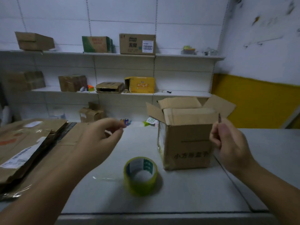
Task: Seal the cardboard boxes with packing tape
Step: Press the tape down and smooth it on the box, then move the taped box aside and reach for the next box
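Observation:
An open cardboard box [186, 143] stands on the grey table [203, 195], its top flaps raised. In front of it, to the left, a yellow-green roll of packing tape [140, 175] lies on the table, with a loose clear strip [103, 178] trailing left from it. My left hand [103, 135] hovers above the table left of the box, fingers loosely curled, thumb near forefinger, and I see nothing between them. My right hand [227, 140] is beside the box's right edge and grips a thin dark tool [219, 118] that points up.
Flattened cardboard and wrapped packages [27, 146] are piled on the table's left. Behind the table, wall shelves [186, 56] carry several boxes. Small cans [125, 121] and a green packet [150, 121] sit at the table's far edge. A yellow wall panel [253, 101] is at the right.

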Motion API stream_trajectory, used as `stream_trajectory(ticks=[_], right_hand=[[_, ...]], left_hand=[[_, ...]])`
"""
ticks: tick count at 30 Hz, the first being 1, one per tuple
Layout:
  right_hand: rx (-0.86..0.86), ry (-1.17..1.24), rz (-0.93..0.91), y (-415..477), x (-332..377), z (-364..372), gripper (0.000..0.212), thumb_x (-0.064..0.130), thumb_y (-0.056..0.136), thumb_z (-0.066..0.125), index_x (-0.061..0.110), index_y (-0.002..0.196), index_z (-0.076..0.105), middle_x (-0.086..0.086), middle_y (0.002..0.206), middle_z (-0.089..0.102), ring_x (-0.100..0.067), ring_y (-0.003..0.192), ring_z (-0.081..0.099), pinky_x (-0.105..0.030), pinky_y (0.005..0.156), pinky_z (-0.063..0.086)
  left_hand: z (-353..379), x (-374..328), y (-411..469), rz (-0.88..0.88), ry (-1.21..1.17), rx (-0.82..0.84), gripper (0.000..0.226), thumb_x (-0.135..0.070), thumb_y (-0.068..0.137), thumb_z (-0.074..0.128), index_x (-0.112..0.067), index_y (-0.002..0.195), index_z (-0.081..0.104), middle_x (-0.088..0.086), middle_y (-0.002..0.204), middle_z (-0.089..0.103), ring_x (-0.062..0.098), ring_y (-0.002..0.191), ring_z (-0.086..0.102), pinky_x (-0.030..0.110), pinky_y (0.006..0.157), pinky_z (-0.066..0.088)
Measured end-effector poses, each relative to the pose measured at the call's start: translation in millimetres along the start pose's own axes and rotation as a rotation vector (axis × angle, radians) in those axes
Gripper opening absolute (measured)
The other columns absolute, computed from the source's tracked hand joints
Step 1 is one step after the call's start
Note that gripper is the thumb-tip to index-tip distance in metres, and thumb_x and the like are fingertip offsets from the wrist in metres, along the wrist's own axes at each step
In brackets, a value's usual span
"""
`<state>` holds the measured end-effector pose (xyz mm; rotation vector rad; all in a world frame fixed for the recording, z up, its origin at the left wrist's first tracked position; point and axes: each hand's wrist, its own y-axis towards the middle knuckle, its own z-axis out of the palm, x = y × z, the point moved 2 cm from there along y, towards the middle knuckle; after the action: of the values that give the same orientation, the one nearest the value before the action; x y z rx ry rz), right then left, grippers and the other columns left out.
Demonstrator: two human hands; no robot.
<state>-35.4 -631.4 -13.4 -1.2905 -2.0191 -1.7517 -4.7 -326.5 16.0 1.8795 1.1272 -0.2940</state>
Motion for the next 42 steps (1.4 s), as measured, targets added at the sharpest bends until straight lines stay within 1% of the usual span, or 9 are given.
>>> stream_trajectory(ticks=[7, 12, 16, 19, 22, 26, 32, 37, 42], right_hand=[[0.821, -1.012, 0.098, -47.9, -90.6, -53.2, 0.023, 0.043, 0.097, 0.034, 0.033, 0.1, 0.054, 0.009, 0.093, 0.047, -0.012, 0.089, 0.051, -0.025, 0.07, 0.038], [0.647, -0.877, 0.131, -50.6, -111.4, -49.3, 0.03, 0.046, 0.097, 0.038, 0.035, 0.116, 0.06, 0.008, 0.097, 0.049, -0.012, 0.093, 0.05, -0.03, 0.076, 0.043], [0.531, -0.88, 0.14, -52.8, -116.7, -56.1, 0.028, 0.044, 0.095, 0.046, 0.031, 0.114, 0.061, 0.012, 0.103, 0.056, -0.005, 0.097, 0.048, -0.023, 0.08, 0.041], [0.164, -0.405, 0.364, -33.1, -97.1, -64.3, 0.015, 0.03, 0.096, 0.051, 0.032, 0.107, 0.061, 0.015, 0.105, 0.059, 0.0, 0.099, 0.054, -0.012, 0.076, 0.041], [-0.137, 0.226, 0.507, 12.0, -67.4, -74.7, 0.03, 0.037, 0.096, 0.039, 0.024, 0.115, 0.057, 0.002, 0.112, 0.063, -0.015, 0.108, 0.058, -0.027, 0.081, 0.05], [0.069, 0.274, 0.514, 55.8, -41.4, -70.4, 0.064, 0.059, 0.079, 0.06, 0.041, 0.136, 0.036, 0.001, 0.129, 0.051, -0.025, 0.116, 0.052, -0.045, 0.096, 0.047], [-0.161, 0.282, 0.701, 49.1, -66.6, -65.1, 0.018, 0.018, 0.095, 0.055, 0.021, 0.113, 0.053, -0.007, 0.109, 0.06, -0.022, 0.09, 0.062, -0.031, 0.059, 0.049], [-0.073, 0.091, 0.66, 27.7, -89.7, -50.5, 0.018, 0.029, 0.095, 0.054, 0.032, 0.111, 0.063, 0.0, 0.123, 0.06, -0.014, 0.109, 0.055, -0.043, 0.094, 0.049], [0.067, 0.428, 0.737, 20.1, -78.5, -29.4, 0.031, 0.045, 0.097, 0.029, 0.027, 0.096, 0.054, -0.001, 0.099, 0.06, -0.013, 0.091, 0.057, -0.032, 0.082, 0.05]], left_hand=[[52.0, -100.0, 66.8, 0.221, -0.005, 0.267, 0.023, -0.03, 0.086, 0.059, -0.034, 0.108, 0.058, -0.017, 0.104, 0.059, -0.002, 0.087, 0.056, 0.019, 0.079, 0.051], [111.7, -92.1, 103.4, 0.0, 0.355, 0.625, 0.07, -0.022, 0.077, 0.07, -0.023, 0.137, 0.035, -0.001, 0.125, 0.046, 0.018, 0.105, 0.049, 0.032, 0.089, 0.05], [98.9, -94.2, 90.6, 0.201, 0.395, 0.288, 0.054, -0.028, 0.073, 0.076, -0.028, 0.122, 0.052, -0.007, 0.112, 0.057, 0.012, 0.098, 0.053, 0.031, 0.084, 0.05], [87.1, -96.5, 62.1, 0.47, 0.23, 0.209, 0.027, -0.022, 0.078, 0.072, -0.028, 0.104, 0.067, -0.011, 0.1, 0.066, 0.007, 0.091, 0.062, 0.032, 0.084, 0.055], [93.2, -95.0, 44.2, 0.472, 0.308, 0.576, 0.032, -0.044, 0.084, 0.06, -0.037, 0.115, 0.061, -0.026, 0.129, 0.048, -0.008, 0.11, 0.047, 0.031, 0.113, 0.025], [99.1, -92.8, 48.8, 0.305, 0.206, 0.665, 0.025, -0.04, 0.091, 0.051, -0.038, 0.114, 0.061, -0.029, 0.125, 0.044, -0.009, 0.109, 0.045, 0.019, 0.099, 0.04], [112.7, -77.0, 70.3, 0.052, 0.31, 0.545, 0.067, -0.055, 0.084, 0.053, -0.033, 0.143, 0.028, -0.007, 0.15, 0.025, 0.017, 0.138, 0.024, 0.038, 0.111, 0.027], [132.3, -52.2, 63.1, -0.176, -0.399, 0.591, 0.09, -0.05, 0.066, 0.064, -0.046, 0.141, 0.013, -0.011, 0.124, 0.037, 0.014, 0.12, 0.045, 0.026, 0.096, 0.041], [150.2, -34.3, 55.0, -0.231, -0.735, 0.609, 0.12, -0.056, 0.04, 0.085, -0.054, 0.133, 0.011, -0.017, 0.119, 0.045, 0.008, 0.1, 0.059, 0.017, 0.069, 0.054]])
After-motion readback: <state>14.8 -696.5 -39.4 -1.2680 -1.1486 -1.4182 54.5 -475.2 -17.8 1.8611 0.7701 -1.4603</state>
